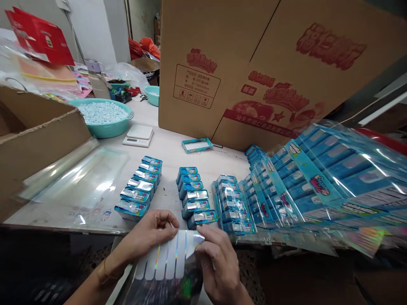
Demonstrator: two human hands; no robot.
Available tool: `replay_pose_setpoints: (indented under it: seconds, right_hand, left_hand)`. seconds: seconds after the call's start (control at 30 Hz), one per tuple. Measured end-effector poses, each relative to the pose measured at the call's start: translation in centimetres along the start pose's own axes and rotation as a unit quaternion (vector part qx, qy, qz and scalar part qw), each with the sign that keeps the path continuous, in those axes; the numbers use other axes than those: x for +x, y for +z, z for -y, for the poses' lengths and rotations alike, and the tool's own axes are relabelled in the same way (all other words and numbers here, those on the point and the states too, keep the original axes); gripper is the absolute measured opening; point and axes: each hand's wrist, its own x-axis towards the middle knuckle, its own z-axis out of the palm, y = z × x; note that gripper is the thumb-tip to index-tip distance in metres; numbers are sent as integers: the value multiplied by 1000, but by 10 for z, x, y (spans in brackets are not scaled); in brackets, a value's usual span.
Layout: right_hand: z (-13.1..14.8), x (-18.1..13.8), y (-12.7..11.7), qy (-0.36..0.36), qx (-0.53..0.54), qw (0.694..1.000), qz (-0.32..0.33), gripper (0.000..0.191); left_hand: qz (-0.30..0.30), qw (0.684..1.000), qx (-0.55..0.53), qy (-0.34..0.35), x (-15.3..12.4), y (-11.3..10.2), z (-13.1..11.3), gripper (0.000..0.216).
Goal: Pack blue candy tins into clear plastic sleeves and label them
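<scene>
My left hand [149, 237] and my right hand [218, 264] are at the table's near edge. Both pinch a sheet of shiny holographic sticker strips [168, 258]. The left fingers hold its upper left part. The right thumb and fingers grip its top right corner, which is curled up. Just beyond my hands lie two rows of small blue boxes: one row on the left [140, 188] and one in the middle [193, 197]. A wrapped tray of the same boxes [233, 203] sits to the right of them.
Wrapped blue packs [318, 178] pile up at the right. A big printed carton [254, 67] stands behind. At the left are an open brown carton [38, 135], clear film [79, 178], a teal basin of white pellets [103, 116], a small scale [138, 135] and an empty blue tray [197, 145].
</scene>
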Motion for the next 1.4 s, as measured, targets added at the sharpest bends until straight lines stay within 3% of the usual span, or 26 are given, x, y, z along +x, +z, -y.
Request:
replay_pose_setpoints:
  seconds: [0.07,0.13,0.2,0.3,0.33,0.43,0.5,0.63,0.8,0.93,1.07,1.27,1.4]
  right_hand:
    - [0,13,-10,89,21,996,17,14]
    - [-4,30,-17,219,63,972,56,13]
    - [-11,46,-19,328,102,935,85,21]
    - [-24,65,-11,384,131,911,79,25]
    - [-28,69,-6,389,140,907,76,25]
    - [-39,76,8,411,167,893,77,28]
    - [-47,78,16,432,169,883,75,29]
    - [-65,80,34,446,147,881,62,29]
    - [-87,88,55,364,-11,930,44,22]
    - [-99,92,67,306,-101,945,58,18]
    - [-105,92,74,305,-111,943,71,17]
    - [-110,88,81,316,-118,937,93,17]
    - [-111,86,82,317,-123,935,105,16]
  left_hand:
    - [-81,990,112,34,3,1,5,23]
    - [-94,979,170,63,4,4,7,40]
    - [-23,991,123,48,4,9,5,53]
    - [68,996,-33,-35,7,15,-4,85]
    - [70,993,-75,-53,10,16,-7,85]
    - [29,993,-110,-33,23,16,-12,41]
    - [-17,996,-87,-13,34,13,-12,46]
    - [-107,994,-9,-3,56,4,-9,52]
    - [-193,972,135,7,80,-4,-9,50]
    - [-212,955,205,-17,94,-9,-10,49]
    - [-221,948,226,-47,101,-11,-11,48]
    - [-208,952,216,-66,105,-12,-4,46]
    - [-203,966,155,-44,108,-11,7,48]
